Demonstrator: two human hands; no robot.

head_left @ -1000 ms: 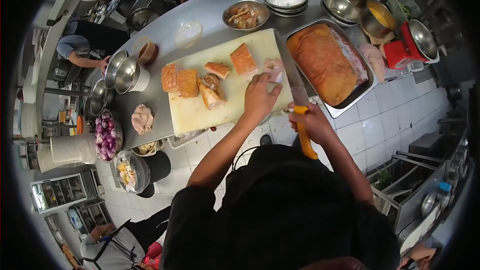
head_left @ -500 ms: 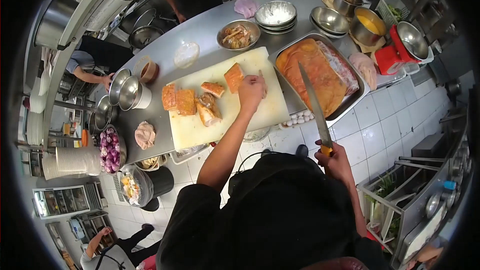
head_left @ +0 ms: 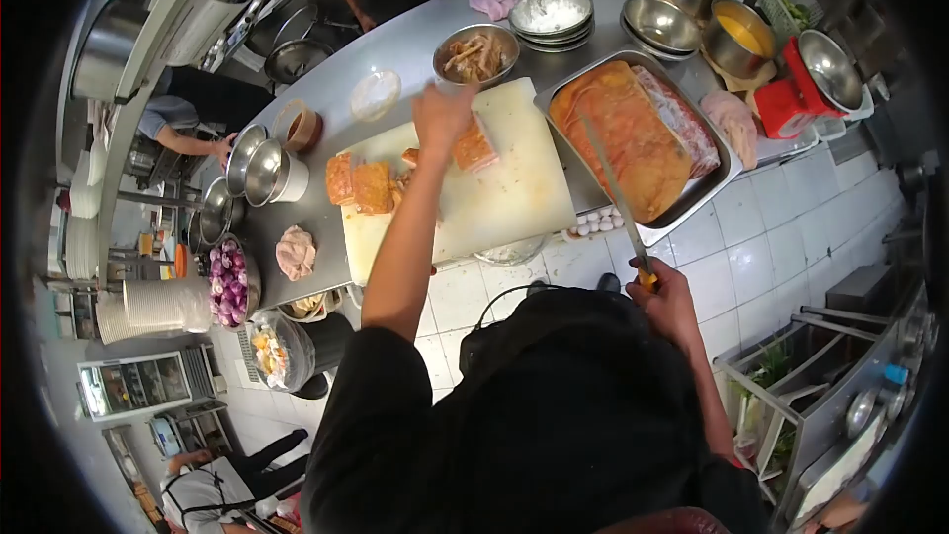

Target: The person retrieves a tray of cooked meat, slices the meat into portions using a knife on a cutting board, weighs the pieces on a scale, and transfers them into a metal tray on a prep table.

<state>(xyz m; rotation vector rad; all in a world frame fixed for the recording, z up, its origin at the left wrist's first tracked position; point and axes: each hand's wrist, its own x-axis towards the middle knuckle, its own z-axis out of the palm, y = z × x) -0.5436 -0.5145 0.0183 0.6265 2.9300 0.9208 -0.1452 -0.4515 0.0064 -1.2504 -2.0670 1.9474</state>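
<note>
Meat lies near the curled left hand, its hold unclear — right hand grips the knife aside, likely for clearance.

On the surface, meat pieces are lying on the board, left and right of our left hand; a bowl is sitting just beyond it; ahead of our right hand, a tray is holding a slab.
</note>
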